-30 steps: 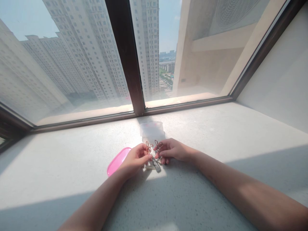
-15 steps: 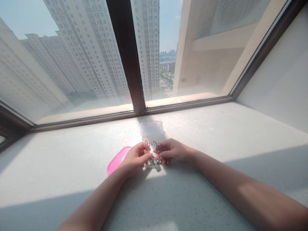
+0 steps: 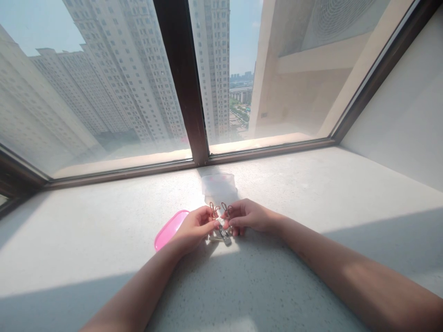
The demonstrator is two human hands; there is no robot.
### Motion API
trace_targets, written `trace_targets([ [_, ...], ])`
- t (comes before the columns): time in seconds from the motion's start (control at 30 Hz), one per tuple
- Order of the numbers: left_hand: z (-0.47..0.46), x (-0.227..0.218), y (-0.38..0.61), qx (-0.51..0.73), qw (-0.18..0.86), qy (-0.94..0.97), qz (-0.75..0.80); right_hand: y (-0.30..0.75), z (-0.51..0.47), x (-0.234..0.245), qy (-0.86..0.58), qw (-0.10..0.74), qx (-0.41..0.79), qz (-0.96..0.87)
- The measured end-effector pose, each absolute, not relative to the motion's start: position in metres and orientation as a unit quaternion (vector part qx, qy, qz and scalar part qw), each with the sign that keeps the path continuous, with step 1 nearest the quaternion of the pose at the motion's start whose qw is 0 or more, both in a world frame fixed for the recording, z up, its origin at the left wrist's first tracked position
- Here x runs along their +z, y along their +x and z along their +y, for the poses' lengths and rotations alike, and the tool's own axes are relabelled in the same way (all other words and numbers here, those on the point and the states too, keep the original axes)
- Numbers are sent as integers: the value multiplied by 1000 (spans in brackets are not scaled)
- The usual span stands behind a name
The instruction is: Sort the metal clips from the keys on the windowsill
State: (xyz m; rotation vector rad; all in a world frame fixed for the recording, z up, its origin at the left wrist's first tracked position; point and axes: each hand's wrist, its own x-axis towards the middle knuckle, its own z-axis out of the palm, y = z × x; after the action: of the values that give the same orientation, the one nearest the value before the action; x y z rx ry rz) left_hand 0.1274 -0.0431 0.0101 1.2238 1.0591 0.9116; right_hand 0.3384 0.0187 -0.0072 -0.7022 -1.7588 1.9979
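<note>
My left hand [image 3: 198, 228] is closed in a pinch on a copper-coloured wire clip [image 3: 213, 210] with upright loops. Opposite it, my right hand [image 3: 248, 216] pinches a similar looped wire clip [image 3: 226, 210]. The two clips stand side by side with a small gap between their loops; their lower parts are hidden by my fingers. Just below the fingertips are silver metal clips [image 3: 225, 237], partly covered by my hands, so I cannot tell how many there are or whether my fingers touch them.
A pink lid [image 3: 169, 229] lies on the speckled white sill [image 3: 242, 286] left of my left hand. Behind my hands stands a clear plastic box [image 3: 218, 184]. Dark window frames [image 3: 199, 143] border the far side, and a white wall [image 3: 401, 106] rises at the right.
Both looped clips have shifted very slightly to the right. My hands have hardly moved and keep the same grip.
</note>
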Motion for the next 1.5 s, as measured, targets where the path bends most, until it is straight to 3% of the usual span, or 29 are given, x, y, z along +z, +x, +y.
trace_targets([
  [1.5, -41, 7, 125, 390, 604, 538, 440, 340, 18, -5, -231, 195, 716, -630],
])
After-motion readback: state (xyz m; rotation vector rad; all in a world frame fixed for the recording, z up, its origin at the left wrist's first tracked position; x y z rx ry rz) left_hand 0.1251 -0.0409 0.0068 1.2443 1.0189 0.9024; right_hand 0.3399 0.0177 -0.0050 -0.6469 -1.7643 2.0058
